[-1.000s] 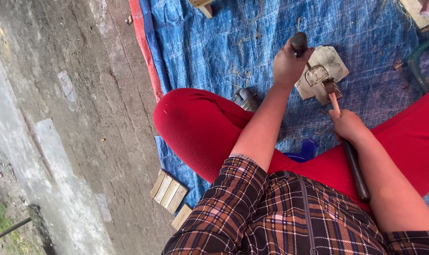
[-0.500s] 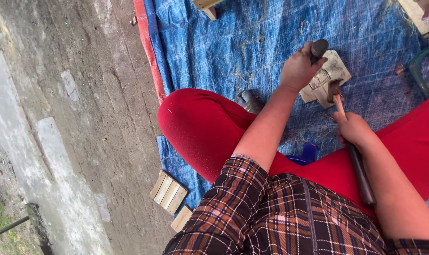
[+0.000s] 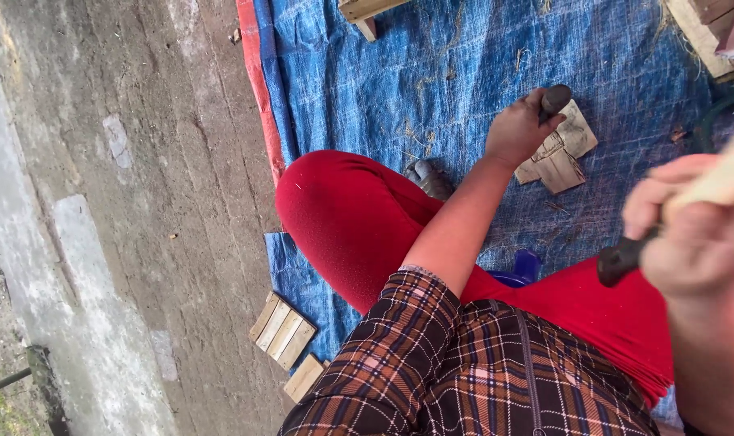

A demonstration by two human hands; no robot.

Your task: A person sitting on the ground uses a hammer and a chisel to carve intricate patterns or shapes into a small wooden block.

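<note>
My left hand [image 3: 519,129] is closed around a dark round-ended tool [image 3: 555,98] and holds it against a pale, creased flat piece [image 3: 557,157] lying on the blue tarp [image 3: 431,73]. My right hand [image 3: 698,234] is raised close to the camera and blurred. It grips a long tool with a dark handle end [image 3: 621,258] and a pale shaft [image 3: 726,173]; the tool's head is out of view. I sit on the tarp in red trousers [image 3: 351,218] and a plaid shirt [image 3: 464,363].
Bare concrete ground [image 3: 140,202] lies left of the tarp's red edge [image 3: 258,81]. Small slatted wooden pieces [image 3: 282,329] rest by my knee. A grey object [image 3: 430,179] and a blue object [image 3: 524,265] sit near my leg. Wooden blocks [image 3: 367,10] lie at the tarp's far side.
My right hand has lifted the long tool off the pale piece, up and towards the camera. My left hand keeps the dark tool on the piece.
</note>
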